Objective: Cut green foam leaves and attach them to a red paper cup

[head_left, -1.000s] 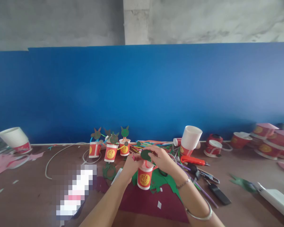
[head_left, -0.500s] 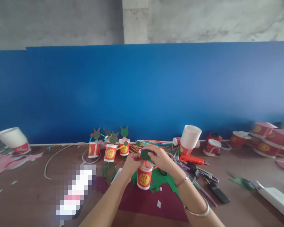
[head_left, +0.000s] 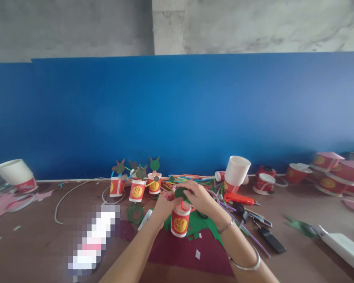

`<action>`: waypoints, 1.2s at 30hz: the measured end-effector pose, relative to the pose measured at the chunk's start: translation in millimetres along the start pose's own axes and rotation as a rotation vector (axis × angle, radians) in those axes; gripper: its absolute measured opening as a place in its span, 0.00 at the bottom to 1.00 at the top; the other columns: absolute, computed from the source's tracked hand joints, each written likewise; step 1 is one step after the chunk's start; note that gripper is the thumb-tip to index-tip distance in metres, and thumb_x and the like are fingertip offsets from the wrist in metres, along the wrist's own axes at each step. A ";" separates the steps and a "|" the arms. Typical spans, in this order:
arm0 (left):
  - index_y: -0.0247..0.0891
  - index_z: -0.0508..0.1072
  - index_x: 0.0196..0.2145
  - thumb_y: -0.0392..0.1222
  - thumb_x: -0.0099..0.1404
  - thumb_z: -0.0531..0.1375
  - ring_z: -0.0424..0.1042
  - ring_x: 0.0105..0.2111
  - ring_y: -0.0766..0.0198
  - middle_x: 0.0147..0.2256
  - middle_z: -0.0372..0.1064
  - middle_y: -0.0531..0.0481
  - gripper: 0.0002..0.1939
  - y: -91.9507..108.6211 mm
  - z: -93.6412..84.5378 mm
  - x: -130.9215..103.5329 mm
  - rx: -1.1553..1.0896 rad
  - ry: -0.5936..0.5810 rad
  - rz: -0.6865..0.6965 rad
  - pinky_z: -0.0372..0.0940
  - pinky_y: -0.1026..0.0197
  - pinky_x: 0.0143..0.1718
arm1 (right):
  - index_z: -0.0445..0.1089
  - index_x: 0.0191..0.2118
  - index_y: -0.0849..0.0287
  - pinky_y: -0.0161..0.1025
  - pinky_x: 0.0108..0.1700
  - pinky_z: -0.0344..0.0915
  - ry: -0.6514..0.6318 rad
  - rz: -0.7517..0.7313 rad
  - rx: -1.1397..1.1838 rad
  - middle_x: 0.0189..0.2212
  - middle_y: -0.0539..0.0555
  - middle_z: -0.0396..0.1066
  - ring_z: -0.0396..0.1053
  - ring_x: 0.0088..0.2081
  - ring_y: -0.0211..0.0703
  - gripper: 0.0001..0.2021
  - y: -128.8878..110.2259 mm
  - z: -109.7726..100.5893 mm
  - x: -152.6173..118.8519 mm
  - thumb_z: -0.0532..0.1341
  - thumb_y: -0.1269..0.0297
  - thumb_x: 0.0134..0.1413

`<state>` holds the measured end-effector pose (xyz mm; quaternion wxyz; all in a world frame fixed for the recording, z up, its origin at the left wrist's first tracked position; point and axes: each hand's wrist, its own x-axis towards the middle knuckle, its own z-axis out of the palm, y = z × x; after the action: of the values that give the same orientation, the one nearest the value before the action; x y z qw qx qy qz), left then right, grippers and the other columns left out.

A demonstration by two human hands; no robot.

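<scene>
A red paper cup (head_left: 180, 224) with a yellow emblem stands upright in front of me, a pinkish-red strip rising from its rim. Over the rim, my right hand (head_left: 197, 195) pinches a dark green paper disc (head_left: 181, 192). From the left, my left hand (head_left: 165, 203) has its fingers closed at the back of the cup's rim, beside the disc; whatever they grip is hidden. Green paper (head_left: 204, 226) and a maroon sheet (head_left: 188, 253) lie around and under the cup.
Behind left stand several decorated cups (head_left: 137, 191). To the right are stacked white cups (head_left: 237, 171), an orange cutter (head_left: 238, 199), keys with a black fob (head_left: 271, 239) and a white tool (head_left: 344, 247). A pixelated object (head_left: 94, 239) lies left.
The green disc has tilted and sunk slightly behind my fingers. Both hands have otherwise barely moved, and the cup stands in nearly the same place.
</scene>
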<state>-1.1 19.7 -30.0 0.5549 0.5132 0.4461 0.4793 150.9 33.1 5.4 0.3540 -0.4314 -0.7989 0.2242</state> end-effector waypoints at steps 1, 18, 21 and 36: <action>0.33 0.75 0.28 0.47 0.46 0.65 0.67 0.26 0.63 0.23 0.70 0.50 0.15 -1.3 0.2 0.6 -0.010 -0.003 0.014 0.59 0.61 0.31 | 0.72 0.45 0.55 0.44 0.51 0.62 -0.001 -0.002 0.001 0.45 0.55 0.71 0.67 0.47 0.46 0.21 -0.3 0.0 -0.1 0.51 0.76 0.49; 0.33 0.74 0.23 0.46 0.44 0.66 0.63 0.23 0.65 0.20 0.67 0.53 0.13 -1.7 1.0 0.3 0.033 0.051 -0.010 0.56 0.62 0.29 | 0.73 0.43 0.56 0.41 0.45 0.64 0.011 0.073 0.012 0.41 0.54 0.74 0.70 0.41 0.45 0.21 -4.7 -0.5 -0.7 0.51 0.76 0.46; 0.33 0.73 0.23 0.45 0.43 0.66 0.62 0.23 0.66 0.19 0.66 0.53 0.13 -1.2 0.7 0.0 0.011 0.042 -0.012 0.56 0.62 0.29 | 0.73 0.44 0.57 0.42 0.44 0.64 0.009 0.070 0.022 0.40 0.54 0.74 0.70 0.39 0.44 0.21 -2.9 -0.7 -0.9 0.51 0.76 0.46; 0.33 0.72 0.22 0.39 0.43 0.64 0.62 0.26 0.65 0.22 0.66 0.53 0.08 4.5 1.5 -4.1 0.064 0.024 0.009 0.55 0.64 0.29 | 0.72 0.41 0.60 0.40 0.34 0.66 0.006 0.225 0.198 0.32 0.54 0.74 0.70 0.30 0.43 0.20 4.9 7.4 1.6 0.50 0.75 0.44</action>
<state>-0.5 15.4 -25.4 0.5307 0.5268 0.4656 0.4733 147.3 36.6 -2.0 0.3699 -0.4819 -0.7183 0.3391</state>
